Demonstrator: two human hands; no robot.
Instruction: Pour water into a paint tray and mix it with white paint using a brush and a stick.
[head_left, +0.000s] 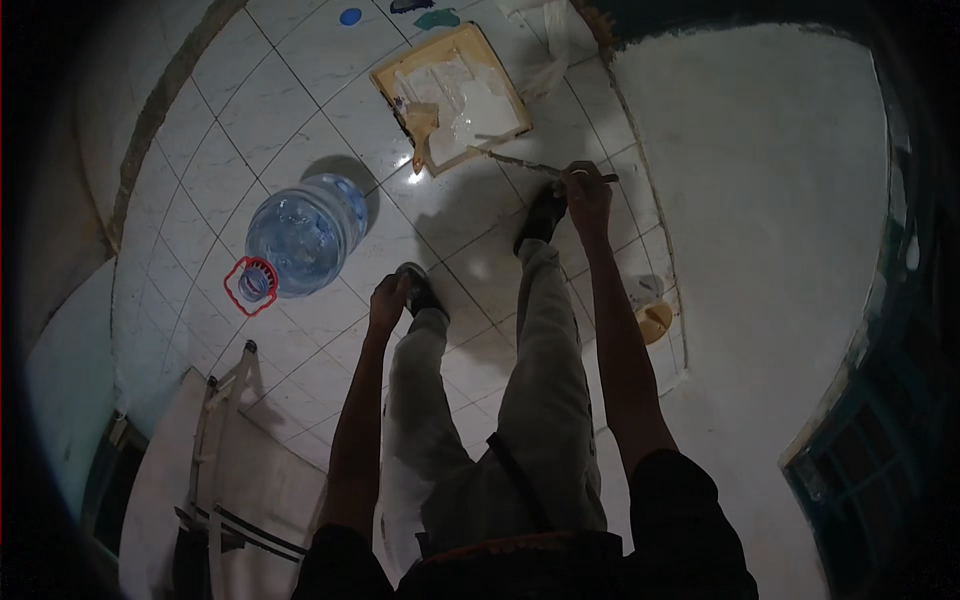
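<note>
One tray (503,77) holds white paint (485,108) and a brush (422,122), ahead-left of the right hand (586,186), which grips a thin stick (522,163); whether the left hand (390,299) is closed, I cannot tell.

A thin stick (525,163), held aslant, points toward the tan tray (496,70).

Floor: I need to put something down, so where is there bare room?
Bare floor lies between the tray and the large bottle, and between the bottle and the left wall. The tray's near side is crowded: a brush, and a thin stick in the right hand, beside a shoe.
</note>
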